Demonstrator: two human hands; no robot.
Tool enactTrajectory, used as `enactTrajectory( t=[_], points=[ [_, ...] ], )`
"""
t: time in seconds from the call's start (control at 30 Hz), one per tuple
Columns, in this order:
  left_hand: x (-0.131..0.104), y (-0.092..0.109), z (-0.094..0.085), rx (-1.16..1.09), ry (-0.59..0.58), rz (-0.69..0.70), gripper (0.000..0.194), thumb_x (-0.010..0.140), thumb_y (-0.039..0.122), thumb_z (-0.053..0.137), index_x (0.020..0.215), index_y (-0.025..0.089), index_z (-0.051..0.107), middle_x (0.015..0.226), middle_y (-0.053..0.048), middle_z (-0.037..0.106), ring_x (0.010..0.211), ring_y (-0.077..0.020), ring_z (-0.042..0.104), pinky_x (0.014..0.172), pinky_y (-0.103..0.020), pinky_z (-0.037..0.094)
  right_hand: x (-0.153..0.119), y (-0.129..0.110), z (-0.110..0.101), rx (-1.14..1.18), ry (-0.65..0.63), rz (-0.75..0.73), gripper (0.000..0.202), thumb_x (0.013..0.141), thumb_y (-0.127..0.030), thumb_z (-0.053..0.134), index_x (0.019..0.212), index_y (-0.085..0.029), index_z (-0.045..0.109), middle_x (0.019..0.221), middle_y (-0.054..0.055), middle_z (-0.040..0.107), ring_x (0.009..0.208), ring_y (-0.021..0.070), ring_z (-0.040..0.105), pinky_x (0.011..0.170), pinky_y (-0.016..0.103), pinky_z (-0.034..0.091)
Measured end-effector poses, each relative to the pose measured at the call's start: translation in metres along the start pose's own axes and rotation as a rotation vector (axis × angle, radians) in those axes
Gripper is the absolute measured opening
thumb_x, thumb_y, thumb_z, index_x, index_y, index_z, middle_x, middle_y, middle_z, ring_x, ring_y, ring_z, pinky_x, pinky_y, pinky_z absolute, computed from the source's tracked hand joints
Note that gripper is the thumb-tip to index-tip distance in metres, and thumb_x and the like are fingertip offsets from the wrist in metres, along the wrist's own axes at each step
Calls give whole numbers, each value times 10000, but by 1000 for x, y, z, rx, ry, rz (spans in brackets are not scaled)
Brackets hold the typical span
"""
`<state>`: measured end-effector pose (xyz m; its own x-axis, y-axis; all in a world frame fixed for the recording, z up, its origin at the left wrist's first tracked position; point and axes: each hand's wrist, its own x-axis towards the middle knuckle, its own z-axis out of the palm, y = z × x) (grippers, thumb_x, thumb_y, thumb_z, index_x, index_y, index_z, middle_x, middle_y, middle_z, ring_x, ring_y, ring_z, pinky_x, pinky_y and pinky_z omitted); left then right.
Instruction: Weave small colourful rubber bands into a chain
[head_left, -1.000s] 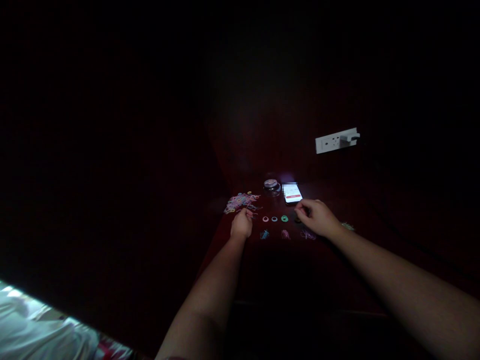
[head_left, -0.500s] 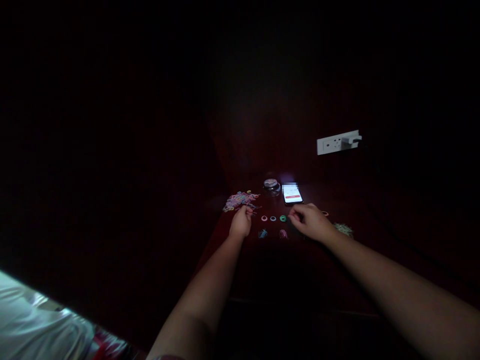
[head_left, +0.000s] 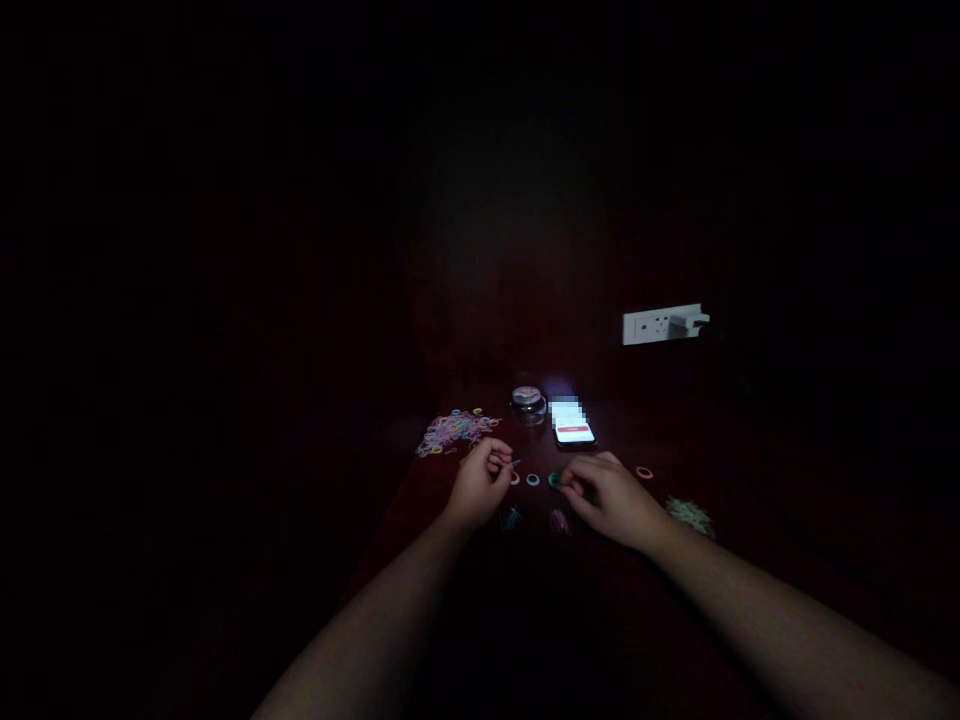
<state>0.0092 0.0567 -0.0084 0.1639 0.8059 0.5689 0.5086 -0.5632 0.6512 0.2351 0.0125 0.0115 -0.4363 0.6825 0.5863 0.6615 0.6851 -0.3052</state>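
My left hand (head_left: pixel 480 485) is closed in a pinch, with a small bluish elastic band (head_left: pixel 516 462) just showing at its fingertips. Beside it on the dark table lies a pink ring (head_left: pixel 514 479), partly hidden by the fingers. A light blue ring (head_left: pixel 533 480) lies between my two hands. The thumb and fingers of my right hand (head_left: pixel 611 500) are pinched on the edge of a green ring (head_left: pixel 554 480). Nearer to me are a small blue cluster of bands (head_left: pixel 511 518) and a pink cluster (head_left: pixel 560 521), both dim.
A pile of multicoloured elastic bands (head_left: pixel 455 430) spreads at the left. Behind the rings stand a clear round lidded jar (head_left: pixel 527 405) and a lit phone (head_left: pixel 574 428). At right are an orange ring (head_left: pixel 644 473) and a pale green pile (head_left: pixel 690 516). A wall socket (head_left: pixel 664 325) holds a plug.
My right hand has moved left onto the green ring. My left hand has shifted toward the pink ring, now partly covering it. The whole view has tilted up, so the table sits lower.
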Motion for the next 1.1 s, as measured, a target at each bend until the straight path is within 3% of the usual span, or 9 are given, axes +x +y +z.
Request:
enactTrajectory(
  t=[0.2,0.33,0.47,0.63,0.83,1.1],
  points=[
    [-6,40,13,-133,-48,182,210,768,113,592,959,201,585,840,-14,636,786,-136,604,726,-258,486,3,-9,0,6,22,-16,221,854,-282,578,1066,-222,597,868,51,660,812,212,602,775,376,457],
    [-10,52,14,-160,-49,218,229,754,91,584,955,201,587,833,-7,627,762,-129,597,699,-251,481,3,-8,0,13,11,-16,256,881,-303,552,1122,-222,576,905,67,666,826,228,599,755,381,484],
    [-10,53,14,-188,-58,237,235,756,95,581,970,192,583,834,-9,619,738,-121,589,680,-243,482,3,-6,-2,9,32,-19,234,903,-297,526,1122,-245,587,970,74,678,872,240,603,768,387,483],
    [-9,53,13,-205,-66,241,251,757,98,584,991,189,580,816,-4,614,735,-117,586,680,-241,478,5,-7,-8,-5,4,-59,147,916,-274,503,928,-242,646,864,54,684,803,218,608,766,385,456],
    [-7,49,11,-200,-73,205,292,758,96,571,1035,191,560,814,0,599,693,-100,555,623,-221,443,5,-8,-9,4,2,-42,143,910,-304,521,900,-244,651,834,50,675,798,220,597,760,382,439],
    [-3,32,8,-390,-214,31,321,695,73,624,983,168,517,969,-36,648,712,-75,617,568,-179,373,4,-8,-9,27,-64,-115,146,918,-293,526,899,-244,662,852,42,669,794,197,596,778,374,412]
  ],
)
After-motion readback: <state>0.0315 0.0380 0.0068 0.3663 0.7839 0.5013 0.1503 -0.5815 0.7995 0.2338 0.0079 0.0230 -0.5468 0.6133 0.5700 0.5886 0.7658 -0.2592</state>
